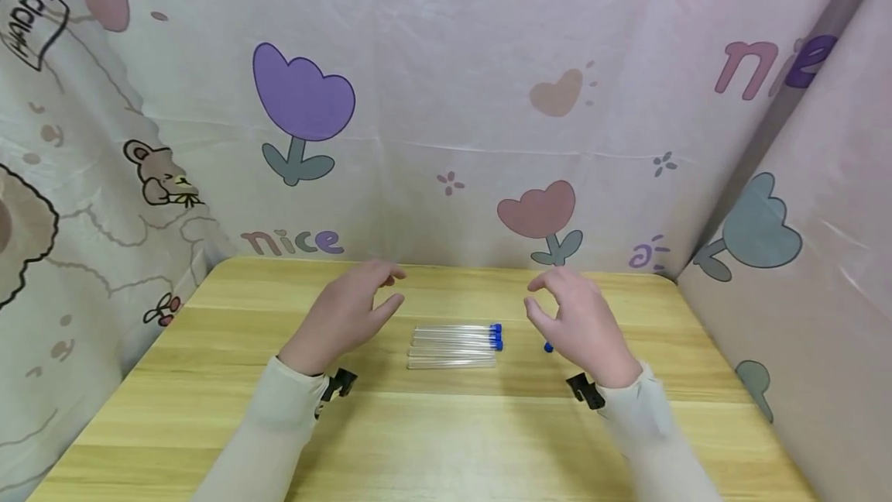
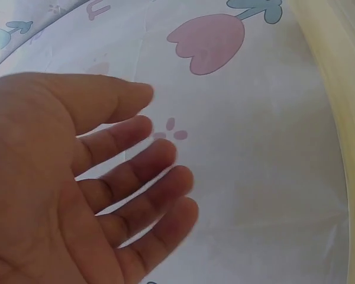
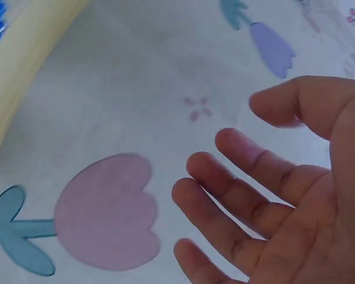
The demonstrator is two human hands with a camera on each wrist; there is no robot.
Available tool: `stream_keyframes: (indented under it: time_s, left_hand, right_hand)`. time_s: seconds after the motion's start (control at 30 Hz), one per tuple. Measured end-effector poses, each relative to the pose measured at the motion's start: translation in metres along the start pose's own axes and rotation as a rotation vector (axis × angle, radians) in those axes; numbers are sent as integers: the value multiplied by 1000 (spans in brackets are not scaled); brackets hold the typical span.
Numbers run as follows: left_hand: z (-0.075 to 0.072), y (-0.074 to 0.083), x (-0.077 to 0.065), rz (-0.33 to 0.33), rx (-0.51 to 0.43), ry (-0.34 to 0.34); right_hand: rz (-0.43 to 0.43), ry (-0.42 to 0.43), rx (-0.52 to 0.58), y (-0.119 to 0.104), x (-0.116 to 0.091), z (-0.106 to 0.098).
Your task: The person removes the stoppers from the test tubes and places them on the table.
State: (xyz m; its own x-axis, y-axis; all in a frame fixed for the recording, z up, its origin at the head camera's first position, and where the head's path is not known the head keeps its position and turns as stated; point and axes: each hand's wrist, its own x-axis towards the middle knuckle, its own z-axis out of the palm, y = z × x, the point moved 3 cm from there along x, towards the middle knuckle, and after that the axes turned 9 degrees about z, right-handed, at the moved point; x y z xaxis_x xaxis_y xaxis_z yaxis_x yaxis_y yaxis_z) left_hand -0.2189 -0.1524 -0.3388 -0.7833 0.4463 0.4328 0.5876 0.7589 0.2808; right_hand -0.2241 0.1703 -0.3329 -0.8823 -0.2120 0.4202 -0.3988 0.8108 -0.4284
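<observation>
Several clear glass or plastic tubes (image 1: pixel 453 343) lie side by side on the wooden table between the two hands. Blue caps (image 1: pixel 496 336) sit at the right ends of some tubes; the nearest tubes show no cap. Left of the tubes, my left hand (image 1: pixel 351 312) hovers with relaxed, slightly bent fingers and holds nothing. My right hand (image 1: pixel 574 320) is held to the right of them, also relaxed and bare. A loose blue piece (image 1: pixel 548 347) shows beside the right hand, which partly hides that area. Both wrist views show spread fingers with nothing between them.
The light wooden table (image 1: pixel 446 440) reaches back to a printed cloth curtain (image 1: pixel 432 99) with flowers and lettering. More of the cloth closes in the left and right sides. A black wrist mount (image 1: pixel 339 383) sits at the left cuff, another mount (image 1: pixel 585 391) at the right.
</observation>
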Motion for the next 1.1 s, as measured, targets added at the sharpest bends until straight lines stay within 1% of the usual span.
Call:
stream_keyframes:
  time_s: [0.13,0.23,0.33,0.5,0.6,0.73,0.87,1.1]
  left_hand:
    - [-3,-1,-1,-8,5,-27]
    - [-4,0,-2,-10,13,-40]
    - [-5,2,-3,-13,16,-54]
    - [-4,2,-4,-14,27,-70]
    - [-4,2,-3,-7,32,-77]
    - [-2,4,-2,7,24,-105]
    - [0,5,-2,1,17,-135]
    - [5,4,-3,-16,0,-194]
  right_hand:
    - [-13,-42,-35,-11,-9,0]
    - [-27,-83,-82,-13,-18,0]
    - [-49,-97,-114,-14,-22,1]
    - [-51,-102,-124,-15,-20,3]
    - [-46,-123,-110,-15,-20,5]
    - [-49,-144,-95,-15,-20,7]
    - [-59,-138,-119,-15,-19,8]
    - [-42,-211,-164,-16,-22,12]
